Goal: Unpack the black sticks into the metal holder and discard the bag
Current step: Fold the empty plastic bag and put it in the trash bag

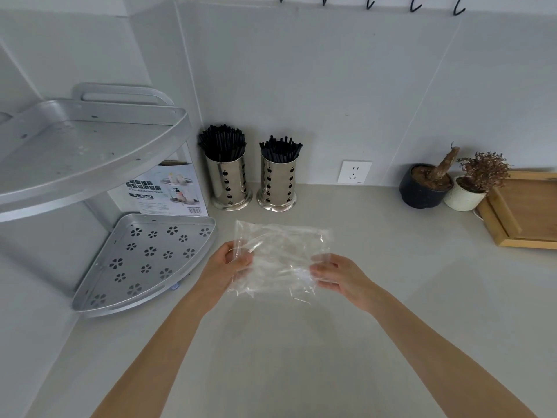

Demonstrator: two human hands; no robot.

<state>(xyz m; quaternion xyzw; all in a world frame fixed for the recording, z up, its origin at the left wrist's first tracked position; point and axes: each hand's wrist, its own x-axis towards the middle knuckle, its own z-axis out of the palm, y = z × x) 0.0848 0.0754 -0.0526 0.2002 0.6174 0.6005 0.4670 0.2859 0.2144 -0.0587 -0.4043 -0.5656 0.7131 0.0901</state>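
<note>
Countertop (pixel 301 342): two metal holders (pixel 230 184) (pixel 278 182), one bag (pixel 278 257), both hands (pixel 227 267) (pixel 337 274)

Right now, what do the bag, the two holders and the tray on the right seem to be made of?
Bag: thin clear plastic film, glossy and crinkled, counter visible through it.
Holders: polished metal, probably stainless steel, with mirror reflections and punched apple-shaped holes.
Tray: light wood, maybe bamboo, matte with visible grain.

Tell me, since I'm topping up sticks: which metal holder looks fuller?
The left holder, beside the corner rack; its black sticks fan wider than the right holder.
</note>
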